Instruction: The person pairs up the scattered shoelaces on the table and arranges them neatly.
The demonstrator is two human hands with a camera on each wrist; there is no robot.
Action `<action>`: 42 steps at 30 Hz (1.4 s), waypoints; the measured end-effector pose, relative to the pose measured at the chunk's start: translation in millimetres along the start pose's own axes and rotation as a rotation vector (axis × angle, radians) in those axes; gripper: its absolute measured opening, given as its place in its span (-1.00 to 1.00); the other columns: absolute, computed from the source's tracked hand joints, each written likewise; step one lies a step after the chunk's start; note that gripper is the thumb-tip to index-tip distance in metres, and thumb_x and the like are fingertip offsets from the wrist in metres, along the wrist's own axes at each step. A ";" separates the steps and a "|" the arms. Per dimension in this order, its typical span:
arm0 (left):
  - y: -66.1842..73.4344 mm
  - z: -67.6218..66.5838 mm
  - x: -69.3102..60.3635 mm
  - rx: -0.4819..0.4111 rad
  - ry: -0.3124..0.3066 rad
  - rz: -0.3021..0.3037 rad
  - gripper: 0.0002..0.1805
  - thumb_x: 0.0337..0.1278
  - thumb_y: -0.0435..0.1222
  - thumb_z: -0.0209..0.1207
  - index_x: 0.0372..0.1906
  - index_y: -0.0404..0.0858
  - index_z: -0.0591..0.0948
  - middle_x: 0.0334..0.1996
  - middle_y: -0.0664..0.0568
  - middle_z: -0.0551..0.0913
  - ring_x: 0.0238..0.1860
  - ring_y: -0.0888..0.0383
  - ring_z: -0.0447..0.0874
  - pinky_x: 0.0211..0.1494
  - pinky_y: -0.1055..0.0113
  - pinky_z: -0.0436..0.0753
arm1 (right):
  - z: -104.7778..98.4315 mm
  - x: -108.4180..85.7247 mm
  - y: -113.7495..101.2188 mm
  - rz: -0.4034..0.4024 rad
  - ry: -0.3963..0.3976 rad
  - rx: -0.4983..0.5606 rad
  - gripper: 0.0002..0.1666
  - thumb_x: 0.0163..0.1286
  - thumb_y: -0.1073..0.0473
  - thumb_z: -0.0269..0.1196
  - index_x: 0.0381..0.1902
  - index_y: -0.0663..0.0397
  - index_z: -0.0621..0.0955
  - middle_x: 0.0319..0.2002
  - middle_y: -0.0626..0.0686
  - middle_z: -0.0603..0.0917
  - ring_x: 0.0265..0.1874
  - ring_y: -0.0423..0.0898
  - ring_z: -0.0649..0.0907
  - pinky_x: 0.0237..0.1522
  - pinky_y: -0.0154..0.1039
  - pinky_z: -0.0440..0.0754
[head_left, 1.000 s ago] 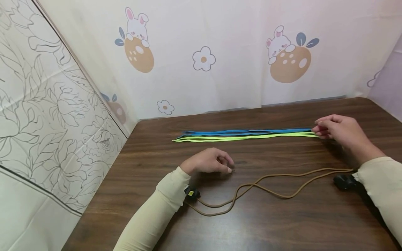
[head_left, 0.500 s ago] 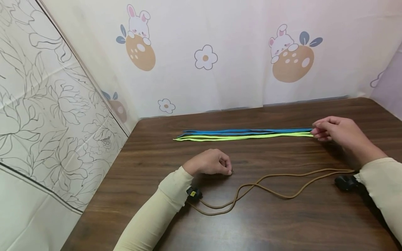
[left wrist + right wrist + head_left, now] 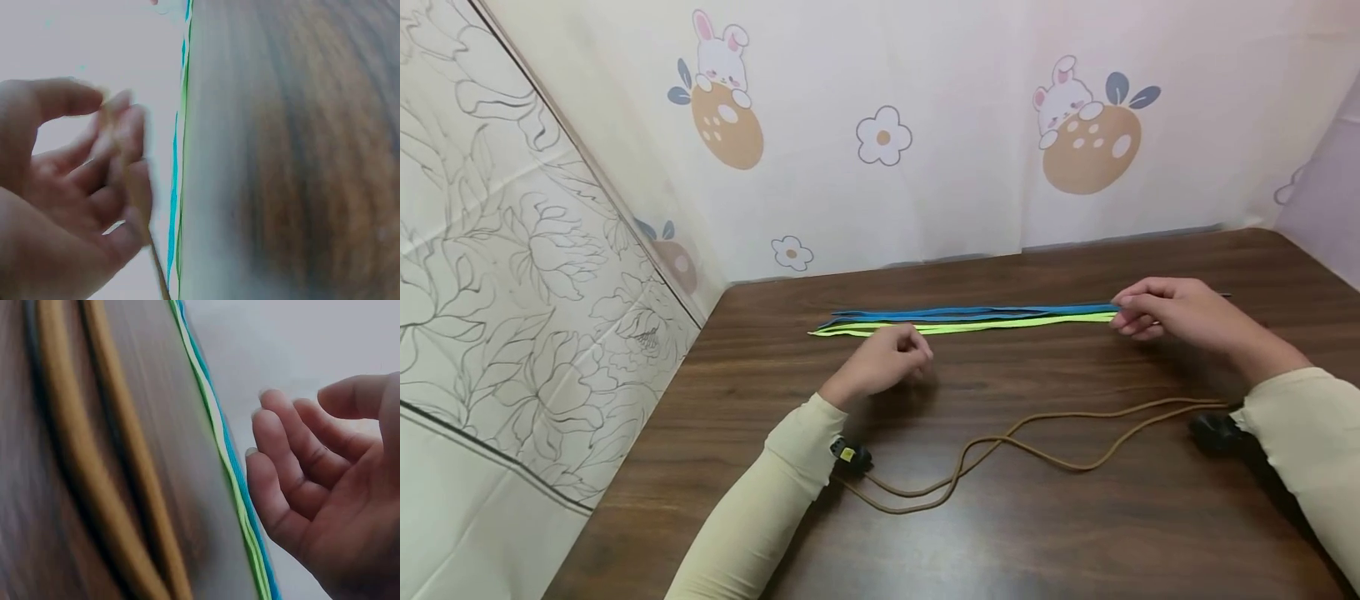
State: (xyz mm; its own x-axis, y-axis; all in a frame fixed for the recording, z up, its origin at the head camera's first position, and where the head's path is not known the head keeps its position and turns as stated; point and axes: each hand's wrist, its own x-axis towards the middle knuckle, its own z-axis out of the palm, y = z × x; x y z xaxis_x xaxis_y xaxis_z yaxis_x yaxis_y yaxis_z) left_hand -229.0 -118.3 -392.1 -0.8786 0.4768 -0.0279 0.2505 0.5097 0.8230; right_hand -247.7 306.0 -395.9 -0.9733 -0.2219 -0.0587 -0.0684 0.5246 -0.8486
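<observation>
A brown round lace [image 3: 1067,414] lies in two loose, crossing strands across the table. In the left wrist view, my left hand [image 3: 887,358] pinches one part of this brown lace [image 3: 139,203], which runs down past the curled fingers; that view is blurred. The hand is just in front of the left part of the blue laces [image 3: 955,314] and neon yellow laces [image 3: 992,326], which lie side by side. My right hand [image 3: 1172,317] hovers over their right end, hiding part of it. In the right wrist view, its fingers [image 3: 275,440] are loosely bent, thumb apart, holding nothing visible.
The dark wood table [image 3: 1037,542] meets a printed curtain [image 3: 955,192] at the back and a floral sheet [image 3: 550,250] at the left. Black wrist cameras [image 3: 1216,433] sit under both sleeves, close to the brown lace.
My left hand has moved away from me and slightly left, up to the flat laces. My right hand has shifted a little left, and a thin dark tip shows beyond it.
</observation>
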 end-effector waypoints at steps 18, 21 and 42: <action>-12.3 -47.9 0.4 -0.417 0.655 0.013 -0.85 0.39 -0.27 0.19 -0.16 -0.30 0.60 -0.31 -0.12 0.63 -0.55 0.19 0.40 -0.43 0.34 0.47 | 19.5 -5.3 -24.4 -0.069 -0.300 -0.140 -0.63 0.57 0.09 0.13 0.06 0.33 0.55 -0.25 0.12 0.69 -0.30 -0.05 0.67 -0.27 -0.17 0.69; -18.2 -59.0 -0.5 -0.458 0.694 0.014 -0.85 0.39 -0.27 0.18 -0.16 -0.30 0.60 -0.31 -0.12 0.63 -0.55 0.17 0.38 -0.47 0.37 0.43 | 21.9 -6.3 -27.8 -0.085 -0.359 -0.152 -0.65 0.54 0.10 0.17 0.04 0.31 0.55 -0.27 0.11 0.68 -0.32 -0.05 0.66 -0.26 -0.18 0.68; -39.1 -76.2 -8.9 -0.605 0.822 -0.033 -0.83 0.41 -0.28 0.16 -0.16 -0.36 0.57 -0.38 0.02 0.58 -0.59 0.22 0.37 -0.53 0.44 0.35 | 46.5 -10.1 -41.2 -0.154 -0.472 -0.288 -0.69 0.32 0.08 0.39 -0.13 0.14 0.57 -0.52 -0.04 0.57 -0.53 -0.10 0.55 -0.45 -0.25 0.51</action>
State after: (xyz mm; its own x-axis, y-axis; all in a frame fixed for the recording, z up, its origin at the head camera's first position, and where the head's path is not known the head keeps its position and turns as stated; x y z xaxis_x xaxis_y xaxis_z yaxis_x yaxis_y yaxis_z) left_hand -262.0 -197.1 -380.8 -0.9457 -0.2861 0.1545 0.1736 -0.0422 0.9839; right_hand -224.9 248.4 -384.7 -0.7483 -0.6221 -0.2304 -0.3231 0.6451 -0.6925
